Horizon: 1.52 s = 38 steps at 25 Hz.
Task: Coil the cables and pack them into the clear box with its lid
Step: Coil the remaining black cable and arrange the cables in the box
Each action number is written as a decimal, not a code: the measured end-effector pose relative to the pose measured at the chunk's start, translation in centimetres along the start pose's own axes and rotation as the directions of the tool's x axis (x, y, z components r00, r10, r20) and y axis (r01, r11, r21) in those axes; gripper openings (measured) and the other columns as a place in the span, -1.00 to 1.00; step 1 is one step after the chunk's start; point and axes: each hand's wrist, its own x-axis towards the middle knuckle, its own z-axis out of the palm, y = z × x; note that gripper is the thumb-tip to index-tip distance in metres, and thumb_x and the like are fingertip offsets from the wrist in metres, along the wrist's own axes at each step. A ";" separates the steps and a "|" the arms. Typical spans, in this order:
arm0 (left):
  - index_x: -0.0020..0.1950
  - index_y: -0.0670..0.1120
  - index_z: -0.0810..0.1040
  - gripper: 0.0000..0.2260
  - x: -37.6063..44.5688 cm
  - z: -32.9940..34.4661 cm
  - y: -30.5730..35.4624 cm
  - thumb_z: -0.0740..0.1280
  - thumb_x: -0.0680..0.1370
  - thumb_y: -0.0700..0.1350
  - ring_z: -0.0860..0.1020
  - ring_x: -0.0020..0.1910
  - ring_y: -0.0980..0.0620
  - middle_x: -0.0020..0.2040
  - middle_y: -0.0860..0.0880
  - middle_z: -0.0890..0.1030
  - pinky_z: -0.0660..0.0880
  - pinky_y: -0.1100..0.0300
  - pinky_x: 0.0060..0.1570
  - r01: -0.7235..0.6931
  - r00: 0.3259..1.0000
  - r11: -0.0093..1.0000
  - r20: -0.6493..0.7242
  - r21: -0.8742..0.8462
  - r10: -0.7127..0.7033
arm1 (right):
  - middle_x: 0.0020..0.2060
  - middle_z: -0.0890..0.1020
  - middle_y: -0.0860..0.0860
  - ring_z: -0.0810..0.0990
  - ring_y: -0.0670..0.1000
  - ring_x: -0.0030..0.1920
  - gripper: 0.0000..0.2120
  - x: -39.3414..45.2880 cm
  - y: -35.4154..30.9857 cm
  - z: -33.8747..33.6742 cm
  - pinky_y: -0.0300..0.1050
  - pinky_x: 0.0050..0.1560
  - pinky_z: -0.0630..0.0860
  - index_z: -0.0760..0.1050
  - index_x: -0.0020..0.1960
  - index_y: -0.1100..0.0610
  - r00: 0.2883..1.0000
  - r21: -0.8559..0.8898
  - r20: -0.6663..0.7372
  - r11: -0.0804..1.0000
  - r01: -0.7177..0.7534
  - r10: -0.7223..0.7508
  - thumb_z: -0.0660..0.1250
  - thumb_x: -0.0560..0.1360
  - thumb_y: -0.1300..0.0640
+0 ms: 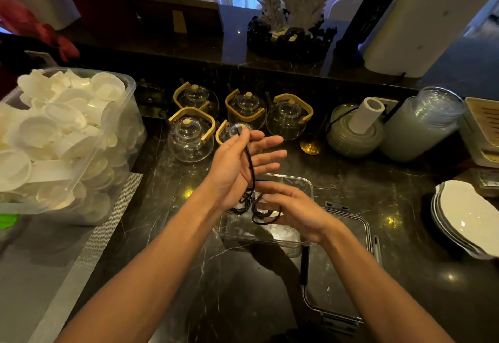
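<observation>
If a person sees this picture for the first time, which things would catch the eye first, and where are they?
First, the two bare hands at the centre: the left hand pinches a black cable that hangs toward the right hand, above the clear box. Next, the big tub of white lids on the left. Behind the hands stand glass teapots with wooden handles.

Cable [250, 164]: one end pinched under the left hand's [235, 164] thumb, tip hidden; lower loops partly covered by the right hand [294, 210]. Clear box [305, 191]: near wall and floor masked by both wrists. Lid [348, 313]: left part behind the right forearm. Plates [464, 218] at the counter's right edge: cut off by the frame. Tub of white dishes [129, 83]: left side cropped.
</observation>
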 end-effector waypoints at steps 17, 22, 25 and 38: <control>0.23 -0.25 0.50 -0.67 1.0 0.1 -0.8 0.04 0.74 -0.07 0.72 0.01 -0.15 0.03 -0.25 0.72 0.68 0.07 -0.01 0.111 0.994 0.985 -0.010 -0.132 -0.113 | 0.06 0.71 0.09 0.65 0.05 0.18 -0.71 0.1 -0.7 2.1 0.01 0.34 0.48 0.61 0.17 0.24 0.946 -0.106 -0.029 0.942 0.319 -0.324 0.23 0.67 0.06; 0.39 -0.24 0.46 -0.62 1.0 -0.1 -0.6 0.08 0.73 -0.02 0.64 0.23 -0.18 0.23 -0.29 0.64 0.59 0.01 0.22 0.114 0.993 0.991 0.021 -0.076 -0.112 | -0.41 0.31 0.01 0.32 -0.03 -0.42 -0.71 -0.5 0.0 3.8 -0.17 -0.35 0.44 0.52 -0.01 0.23 0.972 0.177 0.045 0.960 0.218 -0.229 0.16 0.71 0.06; 0.37 -0.29 0.47 -0.58 0.6 -0.2 -0.7 0.05 0.73 -0.01 0.65 0.22 -0.18 0.22 -0.29 0.65 0.61 0.02 0.20 0.170 0.985 0.984 0.044 -0.051 -0.168 | -0.47 0.22 -0.03 0.11 -0.10 -0.49 -0.69 -0.6 0.0 3.3 -0.28 -0.53 0.11 0.57 -0.07 0.21 0.980 0.187 0.133 0.975 0.120 -0.146 0.22 0.67 0.01; 0.12 -0.30 0.64 -0.59 -0.9 -1.2 0.1 0.13 0.71 -0.03 0.74 -0.18 -0.08 -0.06 -0.30 0.72 0.68 0.09 -0.09 0.277 0.936 0.868 0.087 0.412 -0.341 | -0.51 0.34 -0.02 0.26 -0.05 -0.48 -0.70 0.6 -7.3 -2.6 -0.20 -0.40 0.34 0.46 -0.34 0.14 0.998 -0.019 0.051 1.000 0.024 -0.023 0.28 0.55 0.09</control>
